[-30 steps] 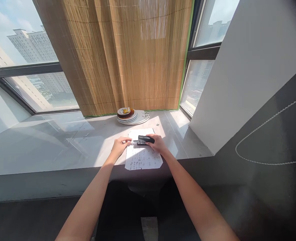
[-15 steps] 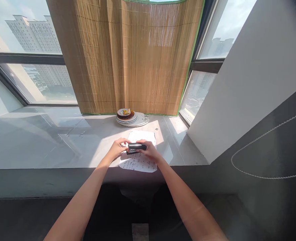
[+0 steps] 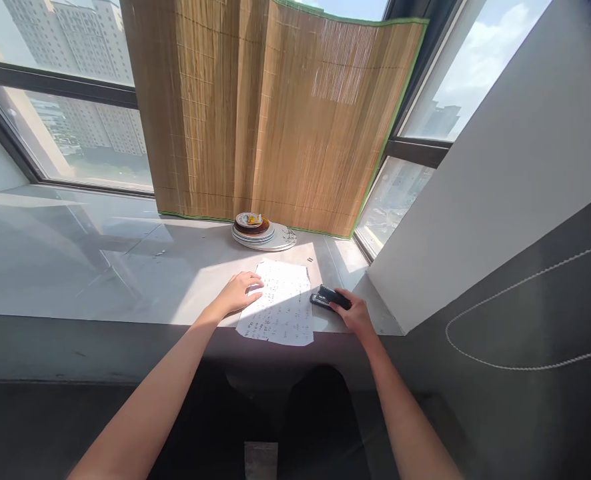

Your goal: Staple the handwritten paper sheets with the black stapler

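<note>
Glossy plastic stapler point(image 3: 330, 296), matt paper point(image 3: 280, 307), smooth sill point(image 3: 65, 267), rough wooden blind point(image 3: 280, 133)

We see a black stapler point(image 3: 333, 297) on the right, white paper point(image 3: 286, 300) with rows of dark writing, and a far, green-edged brown blind point(image 3: 280, 133) with thin stripes.

The handwritten paper point(image 3: 279, 304) and stapler point(image 3: 329, 297) bear marks too small to read.
</note>
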{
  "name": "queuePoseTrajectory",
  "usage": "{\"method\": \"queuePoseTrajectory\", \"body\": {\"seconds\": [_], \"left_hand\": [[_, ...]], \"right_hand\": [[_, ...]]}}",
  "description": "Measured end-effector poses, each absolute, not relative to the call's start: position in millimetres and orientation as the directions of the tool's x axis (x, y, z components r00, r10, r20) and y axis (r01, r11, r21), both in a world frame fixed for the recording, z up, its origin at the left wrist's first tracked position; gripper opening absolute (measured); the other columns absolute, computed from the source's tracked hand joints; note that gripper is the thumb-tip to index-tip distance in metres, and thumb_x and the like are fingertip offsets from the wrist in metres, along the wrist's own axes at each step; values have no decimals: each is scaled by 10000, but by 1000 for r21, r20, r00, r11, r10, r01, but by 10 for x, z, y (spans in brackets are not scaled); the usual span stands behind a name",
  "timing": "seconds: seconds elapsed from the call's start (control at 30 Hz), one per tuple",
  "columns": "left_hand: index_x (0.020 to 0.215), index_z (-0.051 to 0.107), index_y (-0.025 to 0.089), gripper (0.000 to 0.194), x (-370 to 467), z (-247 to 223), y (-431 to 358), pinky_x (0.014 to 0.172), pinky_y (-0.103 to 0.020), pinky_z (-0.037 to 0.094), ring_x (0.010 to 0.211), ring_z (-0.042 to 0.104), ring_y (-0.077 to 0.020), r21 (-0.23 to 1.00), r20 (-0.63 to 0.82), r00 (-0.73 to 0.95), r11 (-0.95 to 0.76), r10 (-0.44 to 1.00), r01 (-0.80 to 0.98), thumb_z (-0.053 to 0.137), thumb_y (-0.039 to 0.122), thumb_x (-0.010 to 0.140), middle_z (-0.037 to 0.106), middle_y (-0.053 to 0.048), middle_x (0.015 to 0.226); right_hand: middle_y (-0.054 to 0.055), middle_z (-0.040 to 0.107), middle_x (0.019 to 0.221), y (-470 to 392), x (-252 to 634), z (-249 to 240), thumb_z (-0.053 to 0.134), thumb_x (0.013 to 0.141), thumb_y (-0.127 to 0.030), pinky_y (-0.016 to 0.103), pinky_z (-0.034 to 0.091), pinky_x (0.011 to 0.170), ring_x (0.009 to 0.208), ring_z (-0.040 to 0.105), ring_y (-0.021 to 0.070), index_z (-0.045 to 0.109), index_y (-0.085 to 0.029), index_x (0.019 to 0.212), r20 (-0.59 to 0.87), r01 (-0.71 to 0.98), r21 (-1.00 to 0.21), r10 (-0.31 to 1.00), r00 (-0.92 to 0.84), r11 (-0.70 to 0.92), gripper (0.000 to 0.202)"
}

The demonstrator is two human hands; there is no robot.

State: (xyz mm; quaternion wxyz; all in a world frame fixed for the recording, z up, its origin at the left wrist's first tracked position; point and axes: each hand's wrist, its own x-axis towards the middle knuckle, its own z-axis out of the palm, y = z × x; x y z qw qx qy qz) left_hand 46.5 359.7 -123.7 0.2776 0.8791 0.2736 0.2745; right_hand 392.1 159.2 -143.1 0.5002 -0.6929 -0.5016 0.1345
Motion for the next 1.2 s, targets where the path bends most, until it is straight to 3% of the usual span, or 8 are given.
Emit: {"method": "queuePoseTrajectory", "body": {"seconds": [0.2,0.37,0.53,0.63,0.77,0.87,1.03,1.2], "left_hand": [[1024,805,260,192,421,-1212,3561,1129,-422,421,1201,622,-324,555,329,698,-728,636,402,696,314,876,753,-85,1190],[1023,779,263,233,592,-1049,3352,1152,-457,427,1244,614,-288,396,342,741,-804,577,444,551,284,982,702,-70,1291],[1342,693,288,381,1154,-994,2949,1213,-501,404,1413,549,-313,448,243,862,-839,446,308,636,452,1003,639,-64,1489],[1472,597,301,510,1405,-1036,2789,1259,-595,316,1485,479,-335,475,163,857,-800,489,366,651,486,1000,594,-81,1556],[1405,654,321,422,1515,-1046,2760,1238,-674,288,1476,476,-362,447,97,831,-770,548,455,622,474,1014,611,-80,1536],[1372,674,323,454,1524,-1031,2761,1239,-662,279,1463,482,-371,424,95,824,-772,558,474,694,501,954,619,-75,1526],[1455,588,227,783,1527,-1084,2647,1206,-594,347,1465,468,-407,399,135,695,-681,706,614,766,663,829,532,-172,1588],[1427,597,174,869,1458,-1125,2535,1185,-558,375,1452,474,-428,346,125,653,-650,747,676,773,733,785,519,-221,1578]], "right_hand": [[96,821,1101,1487,3951,-1418,797,753,-469,541,599,974,1032,760,353,821,-227,1142,287,592,-805,847,447,-39,459],[108,810,1171,1461,3970,-1398,779,767,-493,541,572,1028,1095,746,359,815,-204,1176,276,590,-806,848,452,-52,502],[79,821,1126,1563,3841,-1340,776,768,-442,521,587,1011,1054,760,335,816,-226,1157,284,592,-806,879,383,2,447],[67,821,1134,1616,3755,-1305,765,791,-420,508,591,1008,1066,762,325,816,-238,1145,301,601,-798,894,333,45,402],[60,821,1130,1635,3708,-1301,766,810,-405,499,598,1002,1065,767,319,815,-246,1139,324,610,-788,898,299,81,369],[57,818,1141,1653,3698,-1325,759,824,-391,494,598,1009,1077,765,315,811,-250,1145,346,610,-785,893,290,106,355],[65,810,1153,1782,3668,-1396,733,845,-354,492,590,1007,1076,756,304,803,-254,1138,393,657,-740,884,252,142,318],[80,782,1143,2076,3648,-1449,676,900,-302,453,580,967,1042,729,282,759,-253,1271,475,739,-651,852,219,173,383]]}}
